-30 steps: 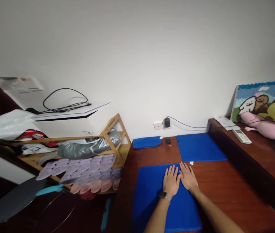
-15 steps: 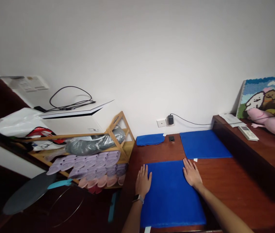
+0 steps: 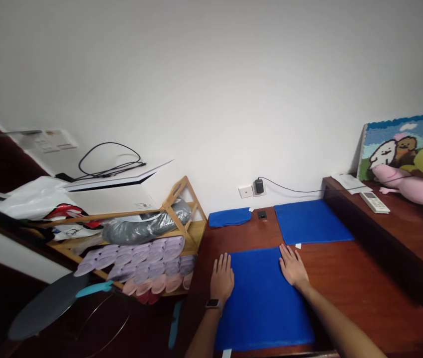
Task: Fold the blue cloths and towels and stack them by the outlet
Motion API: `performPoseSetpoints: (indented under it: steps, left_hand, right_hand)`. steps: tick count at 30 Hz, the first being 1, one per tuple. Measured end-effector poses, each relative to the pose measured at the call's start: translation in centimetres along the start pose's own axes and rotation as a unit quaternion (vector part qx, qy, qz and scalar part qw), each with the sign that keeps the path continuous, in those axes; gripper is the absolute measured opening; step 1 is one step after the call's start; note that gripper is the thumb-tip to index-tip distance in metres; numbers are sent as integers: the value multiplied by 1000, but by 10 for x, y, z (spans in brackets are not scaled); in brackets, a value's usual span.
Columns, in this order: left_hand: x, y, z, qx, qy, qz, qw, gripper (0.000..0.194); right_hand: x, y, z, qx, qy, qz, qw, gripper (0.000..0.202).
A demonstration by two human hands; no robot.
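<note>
A flat blue cloth [image 3: 260, 298] lies spread on the reddish-brown wooden table [image 3: 349, 293], a white tag showing at its near left corner. My left hand [image 3: 222, 278], with a watch at the wrist, rests flat on its far left edge, fingers stretched out. On the far right edge lies my right hand [image 3: 293, 266], fingers spread and pointing away from me. Neither hand holds anything. Behind, a narrow folded blue cloth [image 3: 230, 217] sits near the wall, and another blue cloth [image 3: 312, 222] lies flat to the right of it.
At the left stands a wooden rack [image 3: 192, 223] with several slippers [image 3: 152, 256], a grey plastic-wrapped bundle [image 3: 148, 223] and a white box [image 3: 122, 194]. A raised ledge [image 3: 390, 228] on the right carries a remote control [image 3: 374, 202] and a pink plush toy [image 3: 409, 184]. A black plug [image 3: 259, 186] sits in the wall.
The view has shifted slightly. My left hand's fingers have drawn closer together on the cloth's edge; my right hand stays on the other edge. The cloths look unchanged.
</note>
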State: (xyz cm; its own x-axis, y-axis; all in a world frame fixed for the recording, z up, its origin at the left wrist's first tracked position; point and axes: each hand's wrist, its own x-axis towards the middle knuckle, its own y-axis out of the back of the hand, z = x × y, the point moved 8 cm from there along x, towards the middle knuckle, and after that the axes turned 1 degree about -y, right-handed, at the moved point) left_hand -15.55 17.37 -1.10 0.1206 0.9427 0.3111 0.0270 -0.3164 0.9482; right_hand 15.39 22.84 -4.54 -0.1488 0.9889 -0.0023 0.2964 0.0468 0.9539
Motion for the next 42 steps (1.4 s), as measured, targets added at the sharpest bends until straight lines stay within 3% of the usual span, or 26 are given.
performPoseSetpoints:
  steps: [2,5,9,12,15,17,21,24,27,33,37,42]
  left_hand:
    - [8,6,33,-14,-49,-2,999,59]
    - [25,11,99,-60,-74,-7,995,56]
    - [44,0,189,-135,-82,-43,986,55]
    - [43,-13,211,-164,-62,-79,981,57]
    - [30,-20,182,-150,-57,-80,984,58]
    - [17,-23,133,-119,-34,-74,990,59]
    - [-12,-31,13,-51,53,-58,996,61]
    - [-29,-35,-35,-41,59,-44,996,61]
    - [-37,-35,-43,-40,67,-43,996,62]
    - [-34,-27,-32,-55,90,-47,993,62]
    - [-33,-23,-30,-66,95,-38,993,62]
    - [-30,-6,-29,-42,94,-27,994,60]
  right_hand:
    - [0,0,-1,4,0,-1,1000,65]
    - [0,1,-1,5,1,-1,1000,65]
    - [-1,2,-1,-7,14,-7,1000,65]
    - [-1,2,-1,-14,24,-10,1000,65]
    - [0,4,0,-6,13,-4,1000,64]
    - [1,6,-1,-2,7,-1,1000,64]
    - [1,5,-1,-2,5,-3,1000,64]
    - [1,-2,2,-10,0,0,1000,65]
    - [4,-8,5,-20,-2,0,1000,65]
    - [-1,3,5,-5,-9,-30,999,66]
    - [-39,17,5,10,11,35,999,65]
    - [-84,-2,11,7,9,-2,1000,63]
